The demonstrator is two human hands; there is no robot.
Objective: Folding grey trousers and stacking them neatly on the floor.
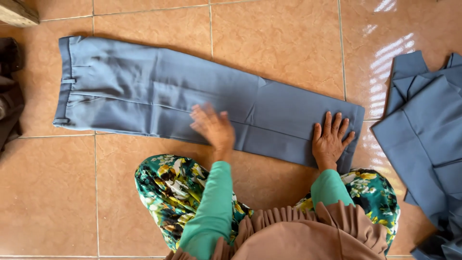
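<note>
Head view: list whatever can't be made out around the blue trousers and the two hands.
- Left hand: motion-blurred over the blue trousers, so whether its fingers touch the cloth cannot be told.
- Trouser hem: partly covered by the right hand, which lies flat on it.
- Pile of blue garments: cut off by the right edge; its kind is unclear.
- Dark item: cut off by the left edge.
- Wooden piece: only a corner shows.
</note>
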